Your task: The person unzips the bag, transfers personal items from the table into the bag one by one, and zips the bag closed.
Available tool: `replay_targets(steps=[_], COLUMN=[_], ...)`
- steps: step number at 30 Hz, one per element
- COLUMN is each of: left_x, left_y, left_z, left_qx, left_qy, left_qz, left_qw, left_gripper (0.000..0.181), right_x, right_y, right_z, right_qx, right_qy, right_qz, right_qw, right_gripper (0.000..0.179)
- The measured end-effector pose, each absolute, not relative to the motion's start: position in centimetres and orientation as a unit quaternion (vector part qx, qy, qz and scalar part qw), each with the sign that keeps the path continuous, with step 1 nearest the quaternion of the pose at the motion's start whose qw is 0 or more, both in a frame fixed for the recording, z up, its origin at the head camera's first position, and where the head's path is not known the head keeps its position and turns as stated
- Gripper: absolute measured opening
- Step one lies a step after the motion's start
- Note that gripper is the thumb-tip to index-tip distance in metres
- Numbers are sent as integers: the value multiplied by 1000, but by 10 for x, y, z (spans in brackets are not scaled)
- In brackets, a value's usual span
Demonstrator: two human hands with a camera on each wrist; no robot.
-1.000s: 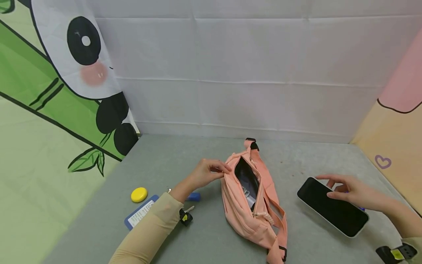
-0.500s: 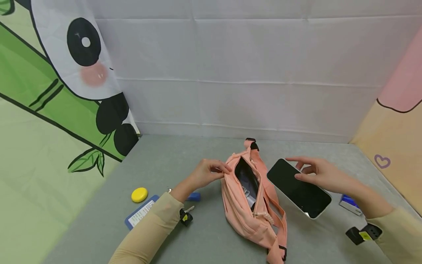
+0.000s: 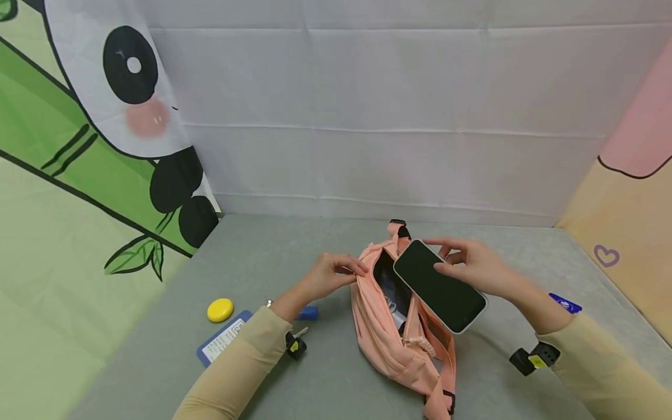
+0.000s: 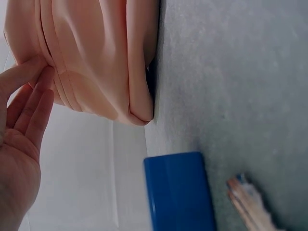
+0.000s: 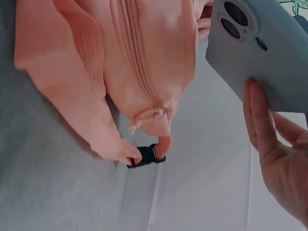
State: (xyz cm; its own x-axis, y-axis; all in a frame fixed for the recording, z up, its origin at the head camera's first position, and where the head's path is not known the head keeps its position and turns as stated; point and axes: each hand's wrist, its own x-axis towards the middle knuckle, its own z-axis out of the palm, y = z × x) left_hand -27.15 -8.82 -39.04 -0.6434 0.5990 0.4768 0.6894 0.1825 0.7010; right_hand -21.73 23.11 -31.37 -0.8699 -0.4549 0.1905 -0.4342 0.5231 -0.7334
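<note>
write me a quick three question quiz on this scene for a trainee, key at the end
1. Which hand holds the phone?
2. True or false: the pink bag is zipped fully shut.
3. Fill in the colour: the round disc near the card is ____.

Key
1. The right hand.
2. False: it gapes open, and the left hand pinches its edge.
3. Yellow.

I wear beige sleeves (image 3: 237,357) | phone (image 3: 440,286): black-faced, pale-grey-backed | bag (image 3: 375,329): peach-pink, buckle (image 5: 147,156) black | disc (image 3: 220,310): yellow | card (image 3: 224,337): blue-edged, white-labelled | table (image 3: 289,242): mottled grey | left backdrop (image 3: 100,157): green, black-outlined leaves (image 3: 128,256) | right backdrop (image 3: 637,216): pink, cream, purple heart (image 3: 606,256)
</note>
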Motion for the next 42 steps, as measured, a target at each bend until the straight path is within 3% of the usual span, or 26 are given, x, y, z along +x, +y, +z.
replay_targets(steps=[21, 31, 42], left_x=[-268, -246, -245], left_y=[-89, -85, -85], left_z=[-393, -367, -368], left_qx=[-415, -409, -412], left_qy=[-760, -766, -762], left_qz=[-500, -495, -499], left_qw=[29, 38, 30], left_gripper=[14, 11, 11], right_x=[-227, -222, -223], right_y=[167, 153, 142], right_z=[-338, -359, -373], right_qx=[-119, -107, -117], right_qy=[889, 887, 893], right_qz=[-435, -446, -430], right_qw=[-82, -60, -65], right_gripper=[44, 46, 41])
